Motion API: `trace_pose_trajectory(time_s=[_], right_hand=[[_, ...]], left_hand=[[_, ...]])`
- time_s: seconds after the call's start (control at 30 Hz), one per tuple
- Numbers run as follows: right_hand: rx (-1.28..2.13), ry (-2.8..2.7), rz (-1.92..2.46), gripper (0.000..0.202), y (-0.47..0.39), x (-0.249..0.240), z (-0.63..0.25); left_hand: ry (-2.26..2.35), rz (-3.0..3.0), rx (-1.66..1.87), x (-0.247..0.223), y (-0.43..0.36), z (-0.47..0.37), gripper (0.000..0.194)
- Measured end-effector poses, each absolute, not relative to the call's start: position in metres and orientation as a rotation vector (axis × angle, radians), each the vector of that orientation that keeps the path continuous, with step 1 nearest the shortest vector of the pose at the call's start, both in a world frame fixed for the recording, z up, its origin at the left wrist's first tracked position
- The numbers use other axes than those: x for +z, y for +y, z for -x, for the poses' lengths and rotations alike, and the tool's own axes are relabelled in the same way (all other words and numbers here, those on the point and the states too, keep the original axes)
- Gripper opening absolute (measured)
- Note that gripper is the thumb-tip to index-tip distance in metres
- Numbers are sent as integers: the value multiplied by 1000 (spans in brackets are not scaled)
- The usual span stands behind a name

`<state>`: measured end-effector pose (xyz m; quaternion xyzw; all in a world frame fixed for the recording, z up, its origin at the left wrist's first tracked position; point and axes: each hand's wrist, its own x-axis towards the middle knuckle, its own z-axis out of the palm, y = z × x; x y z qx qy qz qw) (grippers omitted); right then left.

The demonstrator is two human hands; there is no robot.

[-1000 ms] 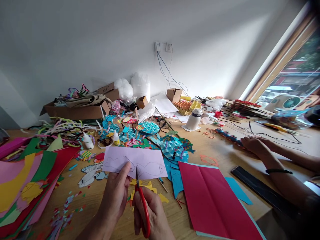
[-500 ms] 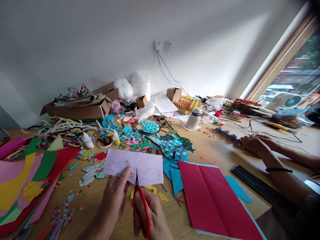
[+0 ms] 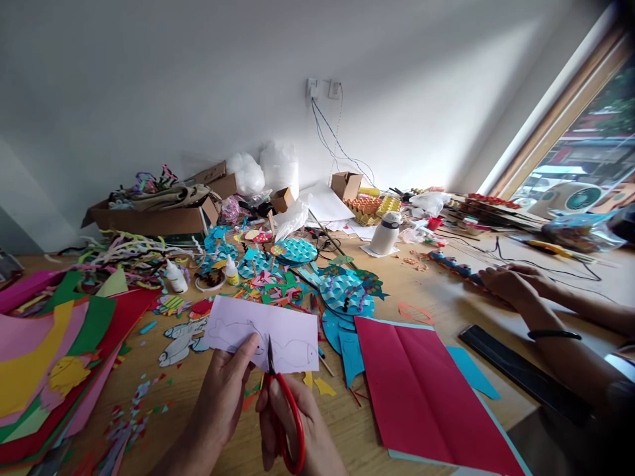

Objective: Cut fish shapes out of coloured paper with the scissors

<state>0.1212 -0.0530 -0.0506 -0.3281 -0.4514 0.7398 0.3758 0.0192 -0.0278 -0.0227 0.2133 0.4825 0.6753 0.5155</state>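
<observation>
A pale lilac paper strip (image 3: pixel 292 327) with pencil-drawn fish is held above the table. My left hand (image 3: pixel 225 383) grips its lower edge, thumb on top near the middle. Red-handled scissors (image 3: pixel 299 423) are in my right hand (image 3: pixel 292 416), fingers through and around the handles. Their dark blades point away from me and lie over the paper between two fish outlines, just right of my left thumb. Cut-out fish (image 3: pixel 178 344) lie on the table left of the paper, and yellow scraps (image 3: pixel 325 387) lie below its right side.
Coloured sheets (image 3: pixel 99 330) are stacked at the left, a folded red sheet (image 3: pixel 426 390) at the right. Glue bottles (image 3: pixel 176 276), blue woven paper fish (image 3: pixel 344 294) and a white bottle (image 3: pixel 385 235) stand or lie beyond. Another person's hands (image 3: pixel 506 281) are at the right.
The right part of the paper has tilted down slightly and shifted left. The scissors and my right hand have turned a little, with the handles further right.
</observation>
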Motion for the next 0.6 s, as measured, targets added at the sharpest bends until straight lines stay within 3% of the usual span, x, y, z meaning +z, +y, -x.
trace_pose_trajectory(time_s=[0.23,0.6], right_hand=[[1951,-1148,838,50,-58,-52,-130],[1923,-1263,833,57,-49,-50,-135]], left_hand=[[1196,-658,1594,-21,-29,-13,21],[1170,-713,1396,-12,-35,-10,30]])
